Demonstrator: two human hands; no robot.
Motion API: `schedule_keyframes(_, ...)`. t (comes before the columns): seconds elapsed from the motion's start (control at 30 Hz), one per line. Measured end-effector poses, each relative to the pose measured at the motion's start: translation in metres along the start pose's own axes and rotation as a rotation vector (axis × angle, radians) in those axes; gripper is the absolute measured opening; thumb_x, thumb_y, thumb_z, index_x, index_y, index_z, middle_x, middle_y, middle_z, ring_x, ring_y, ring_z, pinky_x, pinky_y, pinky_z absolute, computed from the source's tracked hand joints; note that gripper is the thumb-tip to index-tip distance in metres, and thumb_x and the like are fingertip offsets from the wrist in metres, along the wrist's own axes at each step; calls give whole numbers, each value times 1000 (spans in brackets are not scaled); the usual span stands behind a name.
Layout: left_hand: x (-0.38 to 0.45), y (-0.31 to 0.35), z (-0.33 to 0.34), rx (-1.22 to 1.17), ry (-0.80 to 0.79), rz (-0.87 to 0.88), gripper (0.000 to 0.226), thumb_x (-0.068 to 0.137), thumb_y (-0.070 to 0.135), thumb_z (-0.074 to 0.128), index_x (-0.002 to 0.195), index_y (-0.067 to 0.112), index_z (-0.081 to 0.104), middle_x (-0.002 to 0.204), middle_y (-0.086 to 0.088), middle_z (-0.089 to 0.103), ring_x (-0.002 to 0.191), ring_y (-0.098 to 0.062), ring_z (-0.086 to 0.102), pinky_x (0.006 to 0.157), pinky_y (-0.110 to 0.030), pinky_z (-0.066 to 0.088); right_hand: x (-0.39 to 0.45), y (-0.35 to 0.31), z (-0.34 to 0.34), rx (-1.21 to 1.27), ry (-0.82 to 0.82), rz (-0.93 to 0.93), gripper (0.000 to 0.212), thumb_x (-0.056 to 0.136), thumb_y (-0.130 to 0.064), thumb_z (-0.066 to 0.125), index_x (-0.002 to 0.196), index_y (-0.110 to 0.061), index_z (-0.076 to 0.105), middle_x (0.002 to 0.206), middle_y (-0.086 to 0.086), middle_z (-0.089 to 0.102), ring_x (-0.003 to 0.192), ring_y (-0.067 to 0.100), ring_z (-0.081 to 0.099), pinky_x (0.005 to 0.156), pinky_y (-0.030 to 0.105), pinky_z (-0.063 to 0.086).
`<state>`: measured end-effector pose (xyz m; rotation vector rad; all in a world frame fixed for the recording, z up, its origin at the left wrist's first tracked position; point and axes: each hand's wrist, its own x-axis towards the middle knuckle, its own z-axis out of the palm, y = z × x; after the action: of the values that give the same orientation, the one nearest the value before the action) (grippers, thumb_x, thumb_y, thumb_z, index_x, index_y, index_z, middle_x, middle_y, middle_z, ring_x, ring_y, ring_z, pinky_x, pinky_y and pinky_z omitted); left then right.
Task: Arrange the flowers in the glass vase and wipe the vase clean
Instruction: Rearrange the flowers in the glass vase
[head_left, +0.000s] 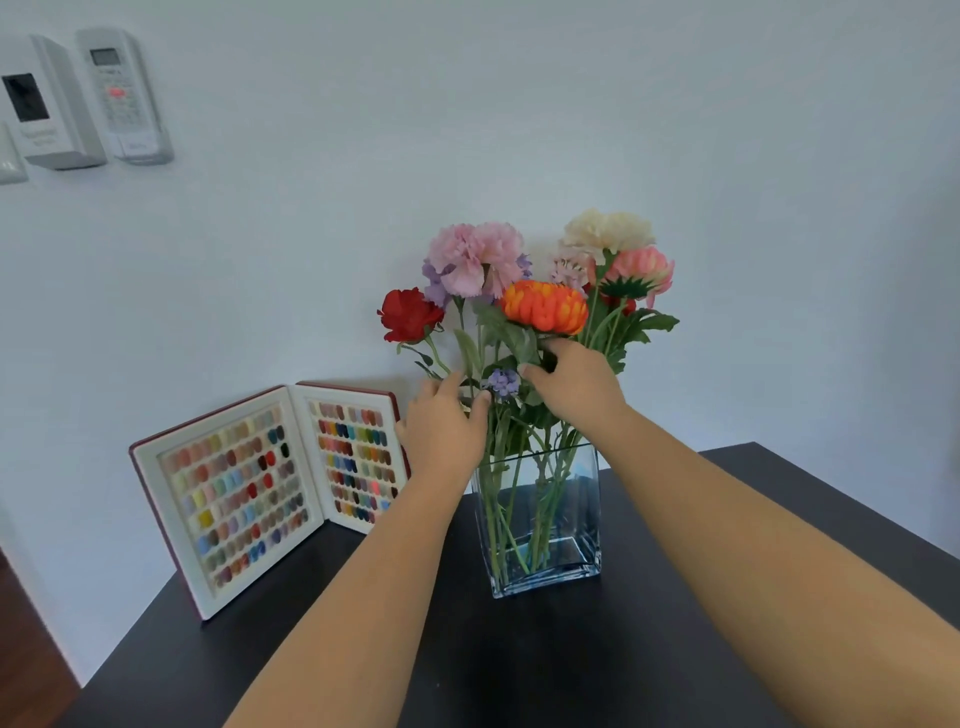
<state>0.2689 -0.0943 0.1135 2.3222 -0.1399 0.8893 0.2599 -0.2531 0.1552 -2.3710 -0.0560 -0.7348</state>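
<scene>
**Flowers in vase – both hands working among the stems**

Two bare forearms are reaching in from 5 and 7 o'clock across the dark table (519, 665). Left hand (441, 431) is sitting at the 9 o'clock side of the bunch, fingers curling loosely around stems near a small purple sprig (503, 382); whether it is actually pinching one cannot be told. Right hand (574, 387) is closing on the stem just beneath the orange flower (545, 306).

Glass vase (540, 525) is standing upright at table centre, holding all the flowers (524, 291).

Judgement: the stems are looking light and springy – best gripped low, under the heads, never on the petals. The vase is likely heavy, slick and breakable; steadying it by the side walls is advised when wiping.

At 9 o'clock an open colour-sample book (260, 493) is leaning against the pale wall, which is carrying two remote holders (88, 98) at 10 o'clock.
</scene>
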Motion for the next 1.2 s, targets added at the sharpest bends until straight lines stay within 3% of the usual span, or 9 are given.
schedule_keyframes(0.07, -9, -1, -1, -64, 47, -17, 47, 90, 48, 58, 132, 27, 52, 119, 0, 56, 111, -23, 52, 90, -52, 44, -13, 6, 0, 76, 81, -14, 44, 86, -42, 59, 126, -26, 52, 99, 3, 68, 88, 28, 64, 75, 37, 53)
schedule_keyframes(0.23, -25, -3, 0, -49, 84, 15, 36, 87, 50, 62, 116, 30, 52, 112, 7, 54, 104, -19, 50, 84, -42, 40, -48, 39, 3, 436, 284, 36, 23, 85, -32, 56, 105, -39, 48, 87, -10, 61, 64, 6, 59, 55, 23, 40)
schedule_keyframes(0.33, -29, -5, 3, 2, 65, 26, 30, 87, 49, 61, 112, 33, 56, 113, 8, 55, 106, -20, 49, 84, -42, 39, -57, 60, 6, 519, 356, 146, 30, 85, -34, 61, 111, -31, 47, 110, -1, 57, 83, 18, 56, 67, 27, 43)
schedule_keyframes(0.5, -29, -7, 10, 67, 41, 44, 31, 90, 47, 57, 116, 32, 64, 121, 6, 60, 111, -23, 49, 83, -39, 31, -43, 63, 8, 343, 98, 239, 77, 80, -61, 60, 140, -19, 36, 136, 8, 49, 123, 31, 45, 100, 53, 39)
schedule_keyframes(0.7, -30, -2, 12, 117, 27, 61, 25, 96, 41, 53, 112, 32, 70, 113, 5, 68, 108, -26, 51, 81, -40, 30, -19, 50, 14, 206, 139, 228, 55, 85, -59, 55, 126, -22, 47, 117, 9, 62, 113, 36, 51, 92, 48, 43)
schedule_keyframes(0.83, -24, -1, 10, 126, 28, 17, 19, 94, 43, 57, 104, 37, 71, 105, 8, 69, 105, -24, 52, 77, -37, 24, -4, 43, 16, 113, 229, 237, 36, 81, -61, 57, 93, -27, 53, 91, 1, 63, 100, 34, 52, 76, 40, 35)
schedule_keyframes(0.9, -22, -1, 10, 104, 29, -5, 15, 92, 42, 59, 100, 38, 70, 101, 11, 68, 103, -23, 52, 76, -36, 23, 0, 41, 17, 119, 271, 265, 40, 75, -64, 61, 83, -27, 46, 79, -4, 58, 93, 31, 50, 73, 39, 29)
schedule_keyframes(1.0, -23, 3, 12, 74, 64, 1, 14, 88, 41, 63, 101, 35, 63, 103, 10, 64, 100, -21, 51, 77, -37, 26, 3, 38, 20, 140, 286, 350, 57, 67, -68, 64, 91, -25, 37, 85, -3, 56, 94, 31, 51, 75, 42, 29)
schedule_keyframes(1.2, -28, 11, 22, 167, 139, 213, 31, 78, 45, 73, 102, 29, 61, 110, 3, 54, 102, -24, 48, 77, -36, 24, 0, 41, 20, 199, 274, 394, 64, 63, -71, 63, 95, -25, 33, 88, -2, 60, 86, 29, 57, 75, 41, 27)
